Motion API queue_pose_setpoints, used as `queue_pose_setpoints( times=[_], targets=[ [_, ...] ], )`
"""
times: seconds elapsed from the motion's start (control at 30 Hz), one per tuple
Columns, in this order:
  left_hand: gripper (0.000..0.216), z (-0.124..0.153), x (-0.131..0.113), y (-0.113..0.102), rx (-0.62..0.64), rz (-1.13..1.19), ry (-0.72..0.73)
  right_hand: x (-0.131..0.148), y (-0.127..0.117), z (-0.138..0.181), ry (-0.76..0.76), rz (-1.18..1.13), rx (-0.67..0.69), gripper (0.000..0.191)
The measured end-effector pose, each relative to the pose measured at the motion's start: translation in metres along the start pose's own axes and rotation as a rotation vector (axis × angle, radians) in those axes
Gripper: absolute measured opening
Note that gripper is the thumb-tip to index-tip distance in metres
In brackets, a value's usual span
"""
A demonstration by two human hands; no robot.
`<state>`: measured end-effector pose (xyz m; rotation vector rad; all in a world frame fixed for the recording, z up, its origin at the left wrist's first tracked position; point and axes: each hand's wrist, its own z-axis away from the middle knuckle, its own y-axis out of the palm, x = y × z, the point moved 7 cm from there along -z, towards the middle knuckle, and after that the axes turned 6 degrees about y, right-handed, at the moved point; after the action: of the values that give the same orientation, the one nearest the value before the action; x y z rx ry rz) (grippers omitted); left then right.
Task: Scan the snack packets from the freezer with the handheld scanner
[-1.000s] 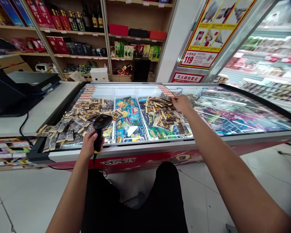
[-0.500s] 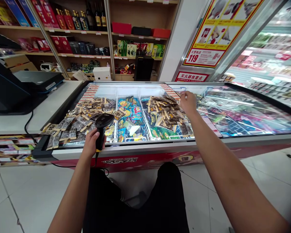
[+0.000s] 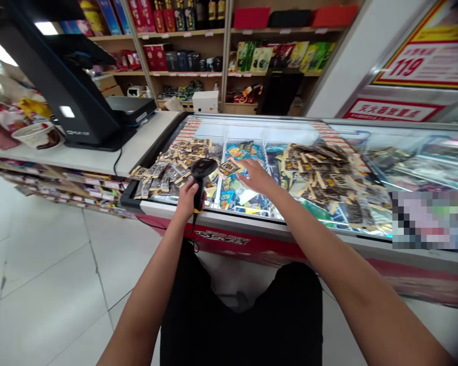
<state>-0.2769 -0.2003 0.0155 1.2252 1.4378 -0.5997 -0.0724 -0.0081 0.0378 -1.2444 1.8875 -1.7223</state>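
Note:
My left hand [image 3: 188,197] is closed round the handle of a black barcode scanner [image 3: 202,173], held upright at the front edge of an open chest freezer [image 3: 252,231]. My right hand [image 3: 255,175] is open, fingers spread, hovering over the middle compartment with its colourful ice-cream packets [image 3: 239,152]. To the left lies a heap of brown and grey packets [image 3: 175,165]. Another heap of brown packets [image 3: 320,170] fills the compartment to the right.
A white counter [image 3: 99,157] with a black checkout terminal [image 3: 72,96] stands to the left. Shelves of boxes and bottles [image 3: 183,56] line the back wall. The freezer's glass lid [image 3: 416,157] covers its right part. White tiled floor lies below.
My right hand left the far edge of the right compartment and moved left to the middle one. The camera turned left; the scanner stays in my left hand.

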Motion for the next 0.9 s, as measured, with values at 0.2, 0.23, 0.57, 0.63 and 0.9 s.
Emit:
queue_pose_setpoints(
  times=[0.2, 0.23, 0.57, 0.63, 0.9],
  targets=[
    [0.06, -0.002, -0.004, -0.003, -0.092, 0.013, 0.018, 0.012, 0.042, -0.033, 0.086, 0.084, 0.09, 0.089],
    [0.06, -0.002, -0.004, -0.003, -0.103, 0.018, 0.019, 0.012, 0.045, -0.033, 0.09, 0.093, 0.079, 0.089],
    [0.059, -0.004, -0.008, -0.008, -0.177, 0.06, -0.008, 0.025, 0.038, -0.013, 0.118, 0.129, -0.06, 0.074],
    [0.058, -0.003, -0.008, -0.006, -0.163, 0.053, -0.012, 0.031, 0.035, -0.011, 0.103, 0.111, -0.091, 0.056],
    [0.065, 0.003, -0.005, 0.002, -0.008, 0.043, -0.008, 0.004, 0.035, -0.013, 0.337, -0.849, -0.185, 0.058]
  ],
)
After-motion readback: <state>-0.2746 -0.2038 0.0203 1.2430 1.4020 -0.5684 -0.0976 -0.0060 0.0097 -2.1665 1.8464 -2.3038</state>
